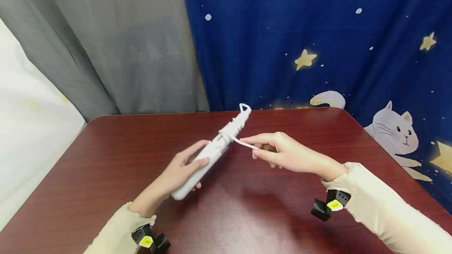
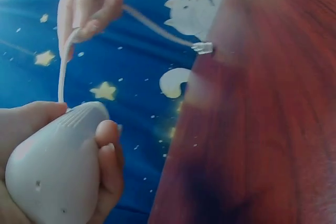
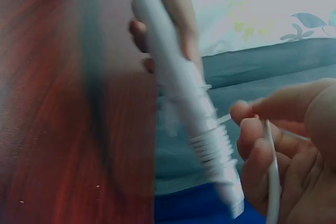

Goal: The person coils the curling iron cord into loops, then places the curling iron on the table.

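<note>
In the head view, a white hair styling iron (image 1: 203,167) is held slantwise above the table. My left hand (image 1: 178,171) grips its thick smooth body, thumb on top and fingertips showing beneath. Several turns of white cord (image 1: 246,143) wrap the narrower far end, with a loop standing out at the tip. To the right, my right hand (image 1: 282,150) pinches the cord between thumb and fingers and draws a short stretch out from the iron. The left wrist view shows the cord running past that hand to a pale plug (image 2: 202,48).
Both hands are over a dark red wooden table (image 1: 106,160). Behind it hang a grey curtain (image 1: 141,50) and a blue curtain (image 1: 254,42) with stars and a white cat. Black wrist cameras (image 1: 332,205) sit at both cream sleeves.
</note>
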`<state>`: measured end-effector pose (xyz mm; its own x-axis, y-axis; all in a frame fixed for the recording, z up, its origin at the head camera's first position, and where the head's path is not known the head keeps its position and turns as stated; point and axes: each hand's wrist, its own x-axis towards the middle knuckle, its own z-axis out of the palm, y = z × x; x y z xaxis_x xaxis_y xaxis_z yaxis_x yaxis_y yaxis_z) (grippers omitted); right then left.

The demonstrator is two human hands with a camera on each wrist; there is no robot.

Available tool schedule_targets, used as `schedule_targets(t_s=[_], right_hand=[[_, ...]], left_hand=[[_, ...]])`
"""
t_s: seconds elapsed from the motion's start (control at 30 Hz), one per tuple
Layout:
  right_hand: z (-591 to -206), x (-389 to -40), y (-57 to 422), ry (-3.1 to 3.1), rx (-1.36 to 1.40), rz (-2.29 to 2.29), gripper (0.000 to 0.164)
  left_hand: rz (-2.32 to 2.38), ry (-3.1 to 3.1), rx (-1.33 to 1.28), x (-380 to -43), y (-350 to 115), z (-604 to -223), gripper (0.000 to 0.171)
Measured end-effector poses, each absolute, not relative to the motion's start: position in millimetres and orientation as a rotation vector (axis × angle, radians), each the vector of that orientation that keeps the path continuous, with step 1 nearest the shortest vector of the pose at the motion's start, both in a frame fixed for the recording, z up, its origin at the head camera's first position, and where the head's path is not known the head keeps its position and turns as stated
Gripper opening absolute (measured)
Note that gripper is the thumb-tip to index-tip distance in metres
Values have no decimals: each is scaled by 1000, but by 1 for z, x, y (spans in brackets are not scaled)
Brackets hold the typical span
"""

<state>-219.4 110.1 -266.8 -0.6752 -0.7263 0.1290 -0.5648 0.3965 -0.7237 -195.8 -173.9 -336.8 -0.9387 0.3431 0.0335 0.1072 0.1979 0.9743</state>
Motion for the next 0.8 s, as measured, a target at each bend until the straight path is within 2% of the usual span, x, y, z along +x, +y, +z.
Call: schedule_targets(t_s=[0.17, 0.37, 0.63, 0.8], right_hand=[[-276, -218, 113, 2495, -1101, -1254, 39], [-291, -220, 124, 2468, -1105, -1405, 36], [-320, -227, 146, 2395, -1174, -1391, 34], [-334, -242, 152, 2391, -1101, -1458, 31]], left_hand=[[2005, 2222, 355, -200, -184, -328, 46], [2183, 2181, 378, -202, -195, -317, 47], [2288, 2062, 479, -197, -202, -305, 46], [2227, 1994, 603, -189, -198, -303, 45]])
